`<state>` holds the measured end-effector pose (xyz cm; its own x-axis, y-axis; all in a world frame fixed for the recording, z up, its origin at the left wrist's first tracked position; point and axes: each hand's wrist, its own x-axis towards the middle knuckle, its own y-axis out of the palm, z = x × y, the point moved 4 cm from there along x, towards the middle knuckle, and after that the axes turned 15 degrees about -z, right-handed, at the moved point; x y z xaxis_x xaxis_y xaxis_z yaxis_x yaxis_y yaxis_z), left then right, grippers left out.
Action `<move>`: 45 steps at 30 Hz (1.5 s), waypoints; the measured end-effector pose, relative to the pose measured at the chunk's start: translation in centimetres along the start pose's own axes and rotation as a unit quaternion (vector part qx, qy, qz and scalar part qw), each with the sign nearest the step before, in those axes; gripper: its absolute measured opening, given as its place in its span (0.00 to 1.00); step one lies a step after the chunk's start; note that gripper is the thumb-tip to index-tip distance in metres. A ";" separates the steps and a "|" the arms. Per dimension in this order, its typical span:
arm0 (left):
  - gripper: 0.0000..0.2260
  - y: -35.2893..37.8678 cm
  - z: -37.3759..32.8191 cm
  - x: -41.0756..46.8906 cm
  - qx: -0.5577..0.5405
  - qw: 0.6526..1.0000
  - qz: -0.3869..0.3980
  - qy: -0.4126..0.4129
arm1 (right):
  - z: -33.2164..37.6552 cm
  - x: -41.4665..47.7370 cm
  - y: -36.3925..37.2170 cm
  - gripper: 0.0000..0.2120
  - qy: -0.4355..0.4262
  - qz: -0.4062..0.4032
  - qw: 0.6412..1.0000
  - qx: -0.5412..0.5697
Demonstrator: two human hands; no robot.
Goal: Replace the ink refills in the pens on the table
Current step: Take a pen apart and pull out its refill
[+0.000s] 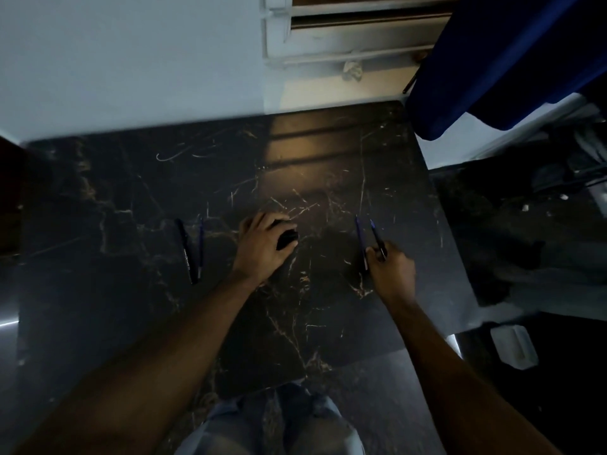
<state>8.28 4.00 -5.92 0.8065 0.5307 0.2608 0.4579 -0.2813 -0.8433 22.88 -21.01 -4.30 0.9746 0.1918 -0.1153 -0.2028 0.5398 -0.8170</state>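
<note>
My left hand (262, 247) curls round a short black pen barrel (287, 239). My right hand (392, 270) pinches a blue-tipped black pen part (377, 240), probably for reassembly. 1 thin blue refill (361, 241) lies just beside it. 1 whole black pen (185, 251) and its spare blue refill (200, 247) wait to the left on the dark marble table (131, 192).

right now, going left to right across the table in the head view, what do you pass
black pen → blue refill → left hand gripping a dark object → second refill → right hand pinching a blue-tipped pen
</note>
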 end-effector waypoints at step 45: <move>0.12 -1.2 -15.2 -0.2 -0.528 0.753 -0.002 -0.393 | 4.6 -1.3 -7.6 0.11 -0.202 0.140 0.947 0.207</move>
<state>13.24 -7.99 2.18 0.5240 0.7257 -0.4459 0.8366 -0.5368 0.1096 22.71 -21.58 4.68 0.7789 0.6271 -0.0010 -0.5487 0.6806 -0.4855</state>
